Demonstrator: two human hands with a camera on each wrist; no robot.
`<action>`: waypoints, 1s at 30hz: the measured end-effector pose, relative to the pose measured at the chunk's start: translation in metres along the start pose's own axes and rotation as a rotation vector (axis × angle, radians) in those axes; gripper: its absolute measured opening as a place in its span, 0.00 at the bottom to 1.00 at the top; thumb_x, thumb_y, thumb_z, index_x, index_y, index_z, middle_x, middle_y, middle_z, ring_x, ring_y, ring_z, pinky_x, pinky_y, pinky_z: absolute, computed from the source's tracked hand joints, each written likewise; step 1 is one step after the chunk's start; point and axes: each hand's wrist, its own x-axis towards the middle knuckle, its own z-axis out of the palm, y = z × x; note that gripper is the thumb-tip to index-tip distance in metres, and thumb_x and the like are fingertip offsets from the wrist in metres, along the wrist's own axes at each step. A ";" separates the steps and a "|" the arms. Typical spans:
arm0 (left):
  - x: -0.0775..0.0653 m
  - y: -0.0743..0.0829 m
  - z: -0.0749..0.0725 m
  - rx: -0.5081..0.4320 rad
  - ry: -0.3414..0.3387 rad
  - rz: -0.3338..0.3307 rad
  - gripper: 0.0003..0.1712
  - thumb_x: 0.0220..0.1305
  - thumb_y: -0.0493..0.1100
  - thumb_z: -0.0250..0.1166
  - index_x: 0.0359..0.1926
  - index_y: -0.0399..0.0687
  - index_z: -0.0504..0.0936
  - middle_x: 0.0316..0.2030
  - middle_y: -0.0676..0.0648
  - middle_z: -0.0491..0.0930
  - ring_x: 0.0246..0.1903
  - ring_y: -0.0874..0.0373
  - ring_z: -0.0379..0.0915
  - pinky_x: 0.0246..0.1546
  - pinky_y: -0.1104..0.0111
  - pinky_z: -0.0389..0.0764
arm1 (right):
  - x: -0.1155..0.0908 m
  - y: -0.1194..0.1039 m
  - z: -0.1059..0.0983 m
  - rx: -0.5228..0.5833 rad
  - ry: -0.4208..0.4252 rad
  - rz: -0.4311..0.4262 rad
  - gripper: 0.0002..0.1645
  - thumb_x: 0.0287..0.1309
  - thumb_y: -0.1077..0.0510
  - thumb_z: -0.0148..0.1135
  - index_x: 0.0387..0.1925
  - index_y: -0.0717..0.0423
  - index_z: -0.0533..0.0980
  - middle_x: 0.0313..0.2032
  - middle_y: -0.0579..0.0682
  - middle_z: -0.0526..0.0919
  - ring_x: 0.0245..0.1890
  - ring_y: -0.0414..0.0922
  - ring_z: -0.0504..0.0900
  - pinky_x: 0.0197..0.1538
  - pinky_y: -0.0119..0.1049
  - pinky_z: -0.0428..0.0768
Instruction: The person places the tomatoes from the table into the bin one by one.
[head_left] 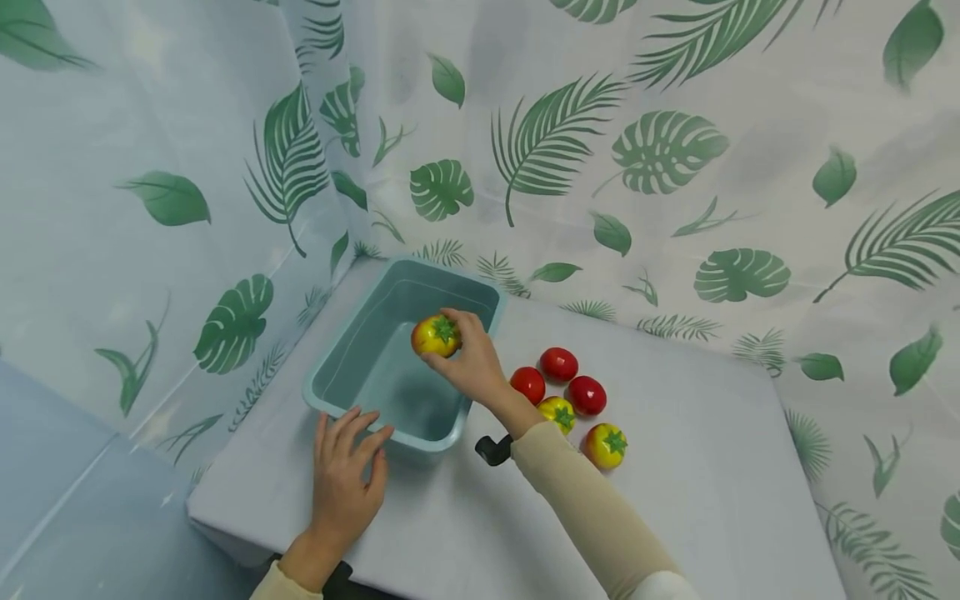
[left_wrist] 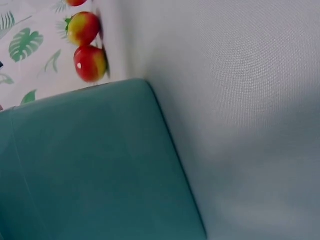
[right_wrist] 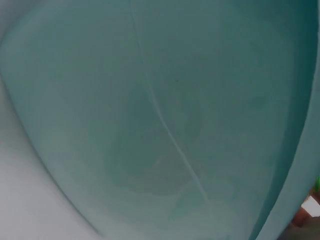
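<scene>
My right hand (head_left: 474,360) holds a glossy yellow-and-red fruit with a green star-shaped top (head_left: 435,336) between fingers and thumb, above the inside of a blue-green plastic basin (head_left: 408,437). At the basin's near rim, the left hand (head_left: 345,475) has its fingers spread and slightly bent; whether they press on the rim I cannot tell. The basin wall (left_wrist: 100,165) fills much of the left wrist view. In the right wrist view the basin (right_wrist: 165,100) hides nearly everything, with a bit of fingers (right_wrist: 302,218) at the lower right corner.
Right of the basin lie several round fruits: red ones, such as one red fruit (head_left: 587,395), and two yellow ones with green tops, one yellow fruit (head_left: 604,446) nearest. A white cloth (head_left: 697,467) covers the table. Leaf-printed curtains (head_left: 540,242) stand behind and at left.
</scene>
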 end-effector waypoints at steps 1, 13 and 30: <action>0.000 0.000 0.000 -0.001 0.002 0.001 0.16 0.57 0.36 0.57 0.43 0.46 0.86 0.49 0.41 0.80 0.58 0.38 0.69 0.62 0.32 0.48 | -0.001 0.000 0.000 -0.007 -0.014 -0.004 0.43 0.53 0.52 0.71 0.67 0.58 0.64 0.62 0.54 0.69 0.53 0.48 0.74 0.54 0.41 0.78; 0.002 -0.001 0.001 0.000 0.011 0.010 0.16 0.58 0.36 0.55 0.43 0.44 0.86 0.49 0.40 0.80 0.57 0.37 0.69 0.63 0.33 0.48 | -0.019 -0.005 -0.005 -0.087 -0.190 -0.074 0.45 0.54 0.46 0.70 0.70 0.50 0.62 0.69 0.47 0.66 0.67 0.45 0.67 0.64 0.45 0.70; -0.001 -0.001 0.005 -0.038 0.054 -0.006 0.16 0.58 0.36 0.54 0.42 0.44 0.86 0.48 0.39 0.80 0.56 0.36 0.69 0.64 0.34 0.47 | -0.080 0.078 -0.095 -0.094 0.111 0.147 0.40 0.57 0.51 0.67 0.69 0.49 0.63 0.69 0.49 0.64 0.69 0.50 0.62 0.63 0.56 0.70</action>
